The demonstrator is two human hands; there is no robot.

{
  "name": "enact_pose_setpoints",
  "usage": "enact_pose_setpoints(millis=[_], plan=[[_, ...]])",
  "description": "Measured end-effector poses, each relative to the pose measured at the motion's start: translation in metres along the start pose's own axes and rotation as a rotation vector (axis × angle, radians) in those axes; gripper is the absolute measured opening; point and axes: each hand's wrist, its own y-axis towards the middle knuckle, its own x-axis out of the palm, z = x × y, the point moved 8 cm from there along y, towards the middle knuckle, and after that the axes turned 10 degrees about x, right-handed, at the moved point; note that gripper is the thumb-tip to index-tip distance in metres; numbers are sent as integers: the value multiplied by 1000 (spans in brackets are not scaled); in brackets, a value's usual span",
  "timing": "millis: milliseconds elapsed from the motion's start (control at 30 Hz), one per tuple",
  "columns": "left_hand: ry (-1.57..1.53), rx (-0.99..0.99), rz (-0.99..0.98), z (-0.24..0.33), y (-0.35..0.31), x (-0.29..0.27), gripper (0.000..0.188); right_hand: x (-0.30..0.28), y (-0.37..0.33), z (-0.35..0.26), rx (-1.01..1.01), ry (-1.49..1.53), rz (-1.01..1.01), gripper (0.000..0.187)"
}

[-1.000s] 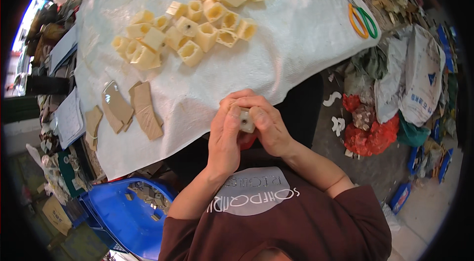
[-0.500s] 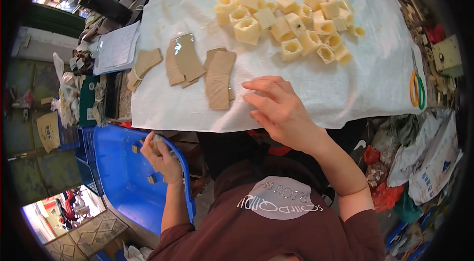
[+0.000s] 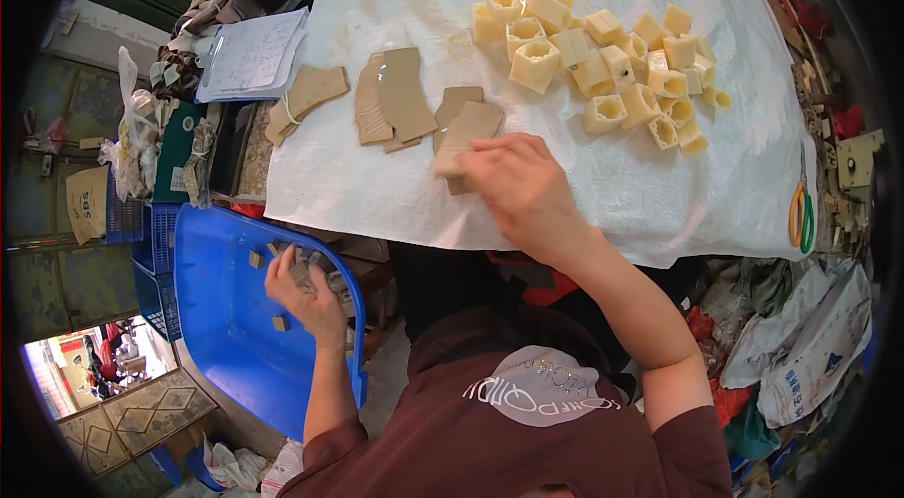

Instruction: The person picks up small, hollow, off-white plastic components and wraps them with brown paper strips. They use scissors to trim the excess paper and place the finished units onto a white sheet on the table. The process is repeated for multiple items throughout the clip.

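Note:
At the near edge of the white-covered table, my right hand (image 3: 520, 185) pinches the lower end of a tan curved flat piece (image 3: 473, 127). That piece is tilted over other tan pieces (image 3: 456, 106), which are partly covered. To its left lie more tan curved pieces (image 3: 399, 95) and a bundle tied with string (image 3: 311, 98). Lower down, my left hand (image 3: 311, 298) is inside a blue tub (image 3: 221, 310), its thumb and fingers apart. Small grey-brown blocks (image 3: 331, 265) lie against the fingers, partly hidden by them.
Pale yellow hollow blocks (image 3: 603, 65) are heaped at the table's far right. Scissors with orange and green handles (image 3: 801, 218) rest at the right edge. A clipboard with paper (image 3: 247, 56) is on the left. Plastic bags (image 3: 815, 338) crowd the floor at right.
My right hand has moved from above the cloth onto the tan piece, which has turned from upright to slanted. My left hand's fingers have spread, letting go of something small in the tub.

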Motion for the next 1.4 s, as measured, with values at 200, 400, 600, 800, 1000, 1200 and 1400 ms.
enact_pose_setpoints(millis=[200, 400, 600, 800, 1000, 1200, 1400], plan=[[-615, 476, -50, 156, 61, 5, 48, -59, -3, 2, 245, 424, 235, 19], [-1437, 281, -537, 245, 55, 58, 62, -70, -23, 8, 400, 630, 102, 9], [-1534, 161, -735, 264, 35, 89, 52, -86, -46, 26, 575, 568, 58, 11], [-1257, 342, -738, 278, 33, 86, 52, -102, -48, 23, 479, 261, 72, 9], [-933, 553, -623, 285, 33, 81, 61, -104, -54, 26, 515, 234, 15, 9], [-720, 667, -516, 290, 33, 78, 63, -100, -59, 30, 520, 236, 49, 8], [-590, 730, -510, 295, 33, 76, 62, -100, -60, 34, 548, 247, 4, 6]])
